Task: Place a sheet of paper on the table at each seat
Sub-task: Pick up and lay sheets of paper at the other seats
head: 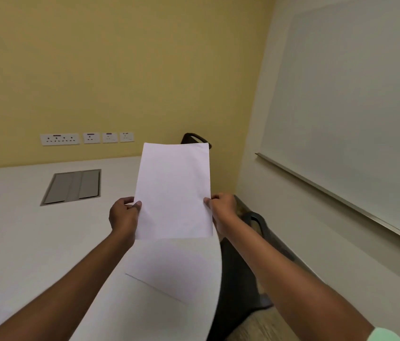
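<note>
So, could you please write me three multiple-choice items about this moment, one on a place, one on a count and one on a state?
1. Where does the sheet already put down lie?
A. on the table by its right edge, under the held paper
B. on a chair seat
C. on the floor

2. How many socket plates are on the yellow wall?
A. one
B. four
C. seven

3. How is the held paper gripped?
A. by the left hand alone
B. by both hands, one at each side edge
C. it lies flat, untouched

Answers:
1 A, since the sheet lies flat on the table below the held paper.
2 B, since four socket plates sit in a row.
3 B, since the left hand and right hand pinch opposite edges, the paper raised above the table.
</note>
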